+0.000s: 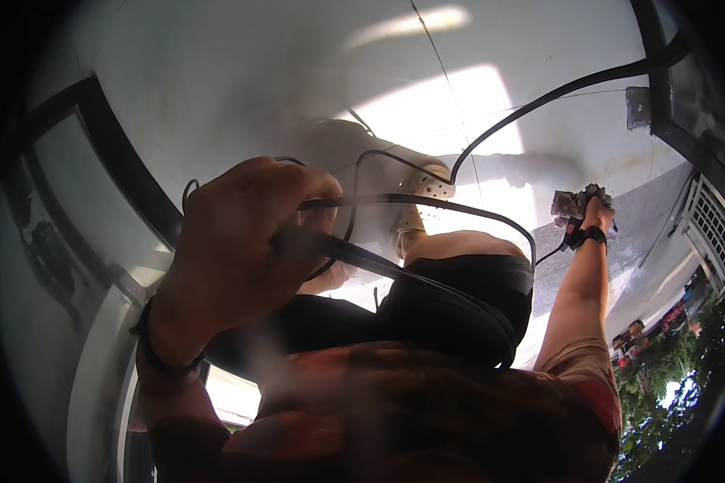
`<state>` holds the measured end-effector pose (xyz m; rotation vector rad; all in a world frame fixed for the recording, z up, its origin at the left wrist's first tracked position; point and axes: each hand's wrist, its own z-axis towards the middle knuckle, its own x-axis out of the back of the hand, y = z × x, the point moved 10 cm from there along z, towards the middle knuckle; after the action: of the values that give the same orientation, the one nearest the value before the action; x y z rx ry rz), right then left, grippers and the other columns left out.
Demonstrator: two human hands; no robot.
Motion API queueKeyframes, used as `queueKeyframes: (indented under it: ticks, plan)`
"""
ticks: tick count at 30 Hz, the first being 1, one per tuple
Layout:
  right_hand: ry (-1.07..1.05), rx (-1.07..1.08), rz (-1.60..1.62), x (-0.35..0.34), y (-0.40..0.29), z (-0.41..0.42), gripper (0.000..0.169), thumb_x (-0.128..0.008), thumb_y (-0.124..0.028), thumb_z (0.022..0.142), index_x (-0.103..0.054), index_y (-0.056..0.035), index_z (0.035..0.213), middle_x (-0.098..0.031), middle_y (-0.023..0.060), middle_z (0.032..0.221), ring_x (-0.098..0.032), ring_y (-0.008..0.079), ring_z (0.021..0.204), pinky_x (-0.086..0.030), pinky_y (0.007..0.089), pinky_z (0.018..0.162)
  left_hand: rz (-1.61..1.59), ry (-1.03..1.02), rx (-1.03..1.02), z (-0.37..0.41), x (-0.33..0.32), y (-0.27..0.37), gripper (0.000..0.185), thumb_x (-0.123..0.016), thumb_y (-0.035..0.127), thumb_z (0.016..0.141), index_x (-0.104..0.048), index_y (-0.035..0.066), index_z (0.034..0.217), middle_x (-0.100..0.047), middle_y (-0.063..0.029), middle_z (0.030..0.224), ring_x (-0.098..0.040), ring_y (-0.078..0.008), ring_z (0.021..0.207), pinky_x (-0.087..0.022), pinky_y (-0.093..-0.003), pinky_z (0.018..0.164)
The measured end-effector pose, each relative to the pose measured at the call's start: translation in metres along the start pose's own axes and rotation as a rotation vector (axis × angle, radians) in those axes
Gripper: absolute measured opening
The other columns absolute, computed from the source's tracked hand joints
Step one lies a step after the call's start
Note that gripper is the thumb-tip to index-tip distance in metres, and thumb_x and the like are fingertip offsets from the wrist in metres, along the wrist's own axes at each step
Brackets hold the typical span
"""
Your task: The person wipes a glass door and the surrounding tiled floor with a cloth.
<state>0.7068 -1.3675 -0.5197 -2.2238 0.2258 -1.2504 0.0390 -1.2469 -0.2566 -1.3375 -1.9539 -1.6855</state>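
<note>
My left hand (248,241) is raised close to the camera at the left, closed around a bundle of black cable (435,287). The bundle hangs in long loops across my lap, and one thicker black cable (519,111) runs up to the right edge. My right hand (597,214) reaches out at the right and grips a crumpled greyish cloth or bag (571,205). A small dark device (573,234) with a thin lead lies against that wrist; what it is I cannot tell.
A dark frame (121,151) borders the left, another the upper right. A small metal plate (638,108) is beside the right frame. A white grille (710,226) and foliage (670,374) lie at the right. Cream perforated clogs (436,184) are on my feet.
</note>
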Motion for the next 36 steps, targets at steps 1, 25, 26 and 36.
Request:
queueKeyframes:
  ticks: [1,25,26,36]
  plan:
    - [0.312,0.067,-0.583,0.035,-0.05,0.003,0.069,-0.069,-0.035,0.068,-0.041,0.0032,0.118,-0.059,0.0248,0.11,-0.056,0.0405,0.107,-0.045,0.0425,0.093,-0.038,0.039,-0.038,0.003,0.007,0.009,0.016,-0.067,0.006,0.077,-0.062,0.007,0.092,-0.056,-0.0042,0.07,-0.054,-0.0116,0.052,-0.041,-0.0247,0.047]
    - [-0.258,1.264,-0.957,-0.316,-0.153,-0.176,0.05,-0.053,-0.034,0.082,-0.045,-0.003,0.12,-0.057,0.0215,0.113,-0.046,0.0383,0.112,-0.038,0.0485,0.093,-0.915,-0.231,0.421,-0.128,-0.142,0.122,0.017,-0.067,0.013,0.076,-0.057,0.005,0.088,-0.062,-0.0091,0.074,-0.064,-0.0244,0.069,-0.053,-0.0362,0.059]
    - [-0.356,1.291,-0.973,-0.315,-0.127,-0.219,0.054,-0.055,-0.034,0.082,-0.042,-0.0069,0.128,-0.054,0.0179,0.115,-0.044,0.0362,0.111,-0.038,0.0464,0.092,-0.902,-0.21,0.465,-0.125,-0.154,0.129,0.017,-0.067,0.012,0.076,-0.057,0.005,0.089,-0.062,-0.0093,0.075,-0.064,-0.0247,0.07,-0.053,-0.0361,0.06]
    - [-1.217,1.185,-0.814,-0.224,-0.025,-0.401,0.073,-0.065,-0.008,0.068,-0.04,-0.0144,0.136,-0.049,0.0128,0.12,-0.048,0.0338,0.104,-0.045,0.0398,0.092,-0.991,-0.294,0.541,-0.144,-0.218,0.224,0.016,-0.067,0.012,0.077,-0.06,0.004,0.09,-0.063,-0.0093,0.08,-0.065,-0.027,0.075,-0.053,-0.035,0.064]
